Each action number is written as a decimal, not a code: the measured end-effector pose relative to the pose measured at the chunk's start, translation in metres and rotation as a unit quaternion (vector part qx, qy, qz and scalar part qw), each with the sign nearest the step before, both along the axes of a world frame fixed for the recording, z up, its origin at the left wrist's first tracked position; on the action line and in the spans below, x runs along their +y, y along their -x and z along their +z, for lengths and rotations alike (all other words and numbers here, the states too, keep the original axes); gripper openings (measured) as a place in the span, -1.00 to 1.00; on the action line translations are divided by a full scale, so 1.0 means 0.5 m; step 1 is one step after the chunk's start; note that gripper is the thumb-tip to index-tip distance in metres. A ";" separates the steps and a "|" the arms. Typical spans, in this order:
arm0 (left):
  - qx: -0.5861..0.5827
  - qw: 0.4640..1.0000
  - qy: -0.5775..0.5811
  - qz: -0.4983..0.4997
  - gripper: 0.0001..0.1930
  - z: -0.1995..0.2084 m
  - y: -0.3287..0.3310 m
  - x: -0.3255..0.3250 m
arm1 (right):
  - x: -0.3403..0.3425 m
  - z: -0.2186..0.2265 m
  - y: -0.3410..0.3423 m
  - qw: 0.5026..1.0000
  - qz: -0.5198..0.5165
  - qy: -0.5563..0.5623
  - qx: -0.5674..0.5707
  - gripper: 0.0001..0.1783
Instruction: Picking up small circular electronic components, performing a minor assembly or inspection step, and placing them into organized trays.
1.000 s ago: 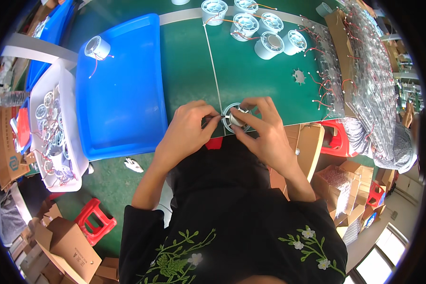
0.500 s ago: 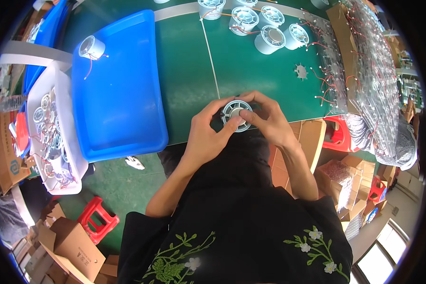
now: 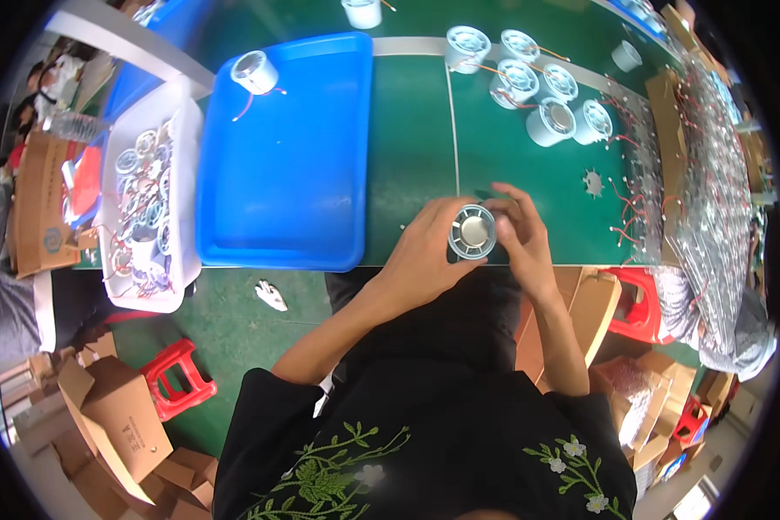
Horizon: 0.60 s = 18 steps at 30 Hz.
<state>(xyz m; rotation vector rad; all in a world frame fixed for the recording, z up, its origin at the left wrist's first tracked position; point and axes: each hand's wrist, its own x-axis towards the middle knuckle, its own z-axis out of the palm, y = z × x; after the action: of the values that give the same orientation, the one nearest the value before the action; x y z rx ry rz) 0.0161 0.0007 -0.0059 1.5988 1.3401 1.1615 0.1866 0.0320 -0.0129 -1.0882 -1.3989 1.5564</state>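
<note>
My left hand point(image 3: 425, 251) is closed around a round, pale-blue plastic housing point(image 3: 489, 232) above the near edge of the green table. The housing has a spoked rim, with a plain metallic disc at its centre facing up. Just to its right is my right hand point(image 3: 527, 247), its fingers apart and partly bent, the thumb near the housing's rim. Whether that thumb touches the rim I cannot tell. Several similar cup-shaped housings point(image 3: 549, 123) with red wires stand farther off on the right. A small silver toothed disc point(image 3: 592, 182) lies flat nearer my right hand.
Left of my hands lies a blue tray point(image 3: 279, 234) with one wired housing point(image 3: 256, 74) on it. Beside it, a white bin point(image 3: 188, 195) is full of ring-shaped parts. Clear plastic trays with red wires point(image 3: 711, 173) are stacked at right. A red stool point(image 3: 178, 380) stands on the floor.
My right hand has come off the disc's face and its fingers have spread apart; the left hand keeps the housing. The view has shifted, so the table's things sit farther right and lower.
</note>
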 end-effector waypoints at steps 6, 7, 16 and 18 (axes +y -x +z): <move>0.234 0.946 -0.089 0.204 -0.45 0.102 0.211 0.074 | 0.024 -0.041 0.007 0.990 -0.090 0.031 0.100 -0.70; 0.240 0.944 -0.069 0.217 -0.44 0.105 0.254 0.087 | 0.027 -0.047 0.009 0.989 -0.101 0.018 0.106 -0.71; 0.470 0.835 -0.087 0.273 -0.37 0.020 0.418 0.109 | 0.015 -0.069 0.032 0.983 -0.065 -0.151 -0.083 -0.77; 0.419 0.870 -0.138 0.219 -0.39 0.056 0.387 0.155 | 0.014 -0.067 0.032 0.982 -0.079 -0.151 -0.086 -0.79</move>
<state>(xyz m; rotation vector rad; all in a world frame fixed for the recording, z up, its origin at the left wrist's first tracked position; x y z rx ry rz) -0.1776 0.0784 0.0222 2.2174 2.2658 0.9457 0.1708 0.0391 -0.0462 -1.1349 -1.5633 1.1147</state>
